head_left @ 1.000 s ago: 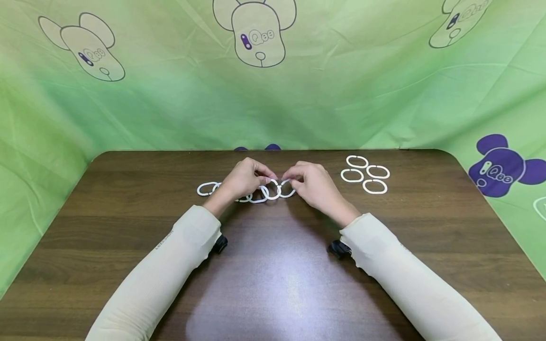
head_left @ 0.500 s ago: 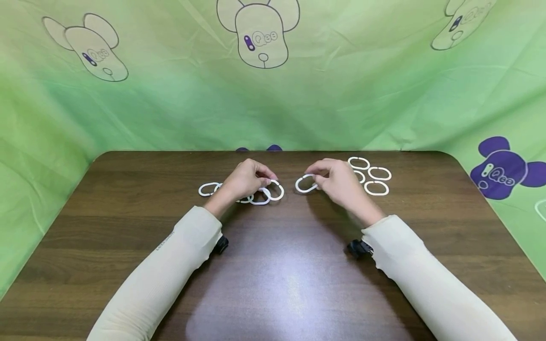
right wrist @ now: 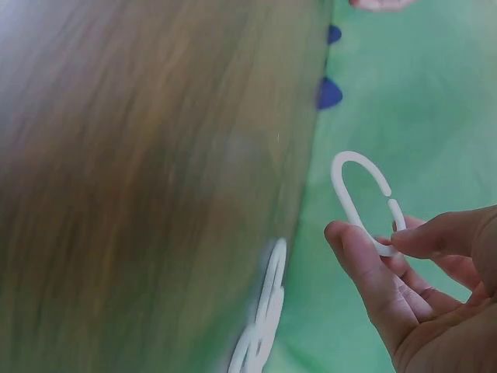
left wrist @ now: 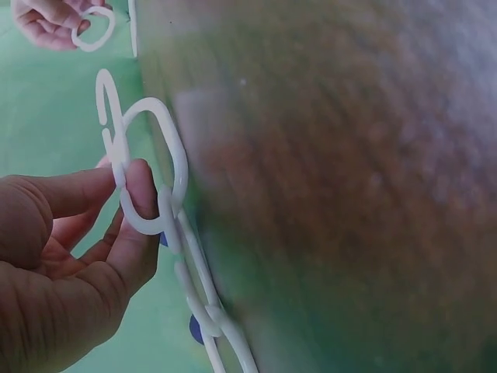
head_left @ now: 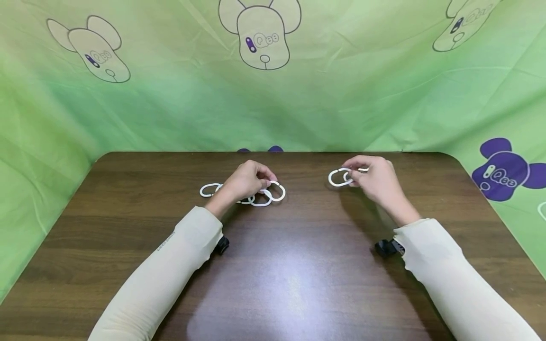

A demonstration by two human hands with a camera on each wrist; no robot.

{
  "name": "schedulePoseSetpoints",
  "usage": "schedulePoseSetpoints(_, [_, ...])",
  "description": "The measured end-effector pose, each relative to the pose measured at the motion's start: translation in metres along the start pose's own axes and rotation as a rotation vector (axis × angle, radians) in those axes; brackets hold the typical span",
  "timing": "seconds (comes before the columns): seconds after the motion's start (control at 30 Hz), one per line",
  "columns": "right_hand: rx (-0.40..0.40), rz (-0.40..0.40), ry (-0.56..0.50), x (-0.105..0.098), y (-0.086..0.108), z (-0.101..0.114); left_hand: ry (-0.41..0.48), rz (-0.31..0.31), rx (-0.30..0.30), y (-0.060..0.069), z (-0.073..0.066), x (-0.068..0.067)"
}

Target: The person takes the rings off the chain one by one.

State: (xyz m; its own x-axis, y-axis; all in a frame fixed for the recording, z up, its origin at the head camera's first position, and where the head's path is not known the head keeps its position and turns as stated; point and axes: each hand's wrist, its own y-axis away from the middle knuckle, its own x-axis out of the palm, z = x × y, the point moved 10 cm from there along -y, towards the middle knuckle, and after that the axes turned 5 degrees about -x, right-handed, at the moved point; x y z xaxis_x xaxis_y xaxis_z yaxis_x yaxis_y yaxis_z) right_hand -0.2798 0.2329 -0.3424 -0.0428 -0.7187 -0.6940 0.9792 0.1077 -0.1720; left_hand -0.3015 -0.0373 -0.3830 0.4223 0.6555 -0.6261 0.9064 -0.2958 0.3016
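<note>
On the wood-grained tabletop (head_left: 273,274), read as a clock face in the head view, the left hand (head_left: 246,181) is seen toward eleven o'clock, its thumb and fingers pinched on the end of a chain (left wrist: 183,155) of white interlocked links. The rest of the chain is stretched toward nine o'clock, partly covered by that hand. Toward two o'clock, a single white link (right wrist: 345,194) with a small gap in its side is held between the right hand (head_left: 377,179)'s thumb and fingers. Beside it, loose links (right wrist: 268,318) are partly hidden; their number cannot be told. At twelve, a green backdrop (head_left: 273,109) is hung.
</note>
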Motion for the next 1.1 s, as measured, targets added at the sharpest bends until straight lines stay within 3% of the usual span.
schedulePoseSetpoints(0.43, [0.124, -0.056, -0.017, -0.04, 0.012, -0.053, 0.014, -0.009, 0.011, -0.002, 0.001, 0.003])
schedulePoseSetpoints(0.7, [0.187, -0.065, -0.05, -0.052, 0.017, -0.081, -0.001, -0.011, 0.025, -0.001, -0.001, 0.003])
schedulePoseSetpoints(0.93, [0.269, -0.081, -0.149, -0.063, 0.024, -0.103, -0.008, -0.015, 0.034, 0.0, -0.003, 0.002])
schedulePoseSetpoints(1.1, [0.33, -0.07, -0.131, -0.07, 0.028, -0.118, -0.007, -0.01, 0.028, 0.0, -0.002, 0.002])
